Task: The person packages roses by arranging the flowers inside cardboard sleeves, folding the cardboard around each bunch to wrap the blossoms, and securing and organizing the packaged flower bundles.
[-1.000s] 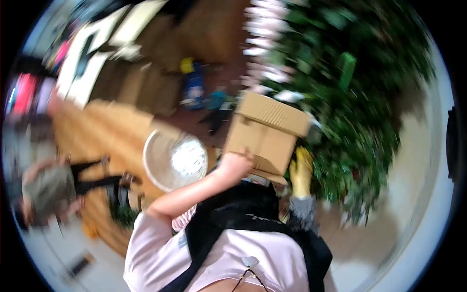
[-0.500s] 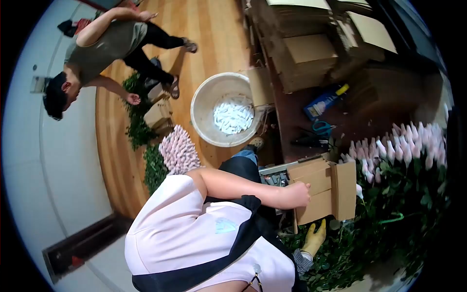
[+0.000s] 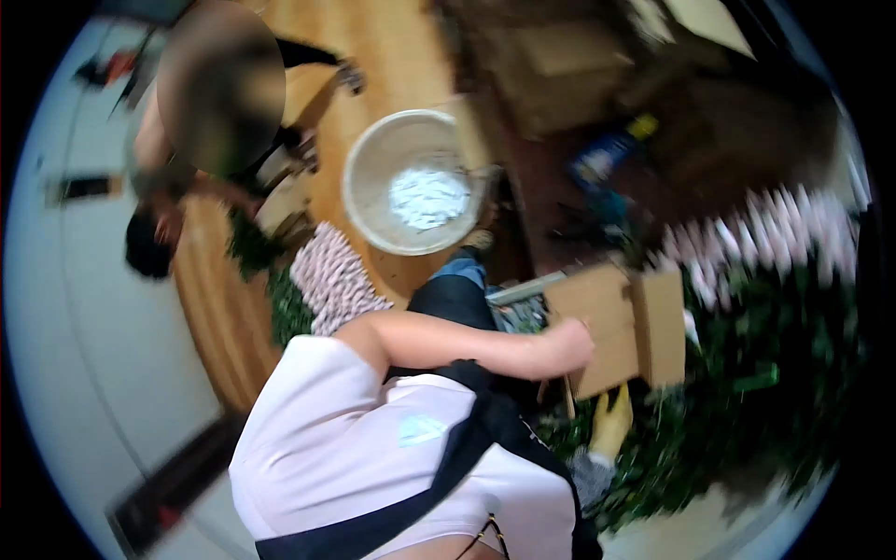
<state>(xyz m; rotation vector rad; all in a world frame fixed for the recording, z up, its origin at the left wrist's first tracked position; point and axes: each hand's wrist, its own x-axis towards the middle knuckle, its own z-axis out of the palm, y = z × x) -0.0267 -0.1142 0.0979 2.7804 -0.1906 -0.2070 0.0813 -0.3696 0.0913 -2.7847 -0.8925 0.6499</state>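
My bare left hand [image 3: 563, 348] is closed against the left part of a folded brown cardboard wrap [image 3: 602, 317], blurred by motion. What lies under its fingers is hidden. My right hand [image 3: 611, 420], in a yellow glove with a grey cuff, is at the lower edge of the cardboard. Its visible thumb and finger stand apart, with the tips reaching that edge. Beside the cardboard lies a mass of green leafy stems [image 3: 728, 373]. Pale pink wrapped flower heads [image 3: 775, 238] rise along the upper side of the leaves.
A white tub [image 3: 359, 191] holds many white slips [image 3: 427, 198]. A tray [image 3: 518, 313] of small items adjoins the cardboard. On the dark table are a blue can [image 3: 602, 161] and stacked cardboard [image 3: 560, 84]. Another person [image 3: 154, 243] bends near pink-wrapped flowers [image 3: 336, 280] on the floor.
The whole view has shifted and blurred, moving most things slightly upward. The other person has bent lower, reaching toward the floor bundles. Both my hands keep nearly the same place at the cardboard.
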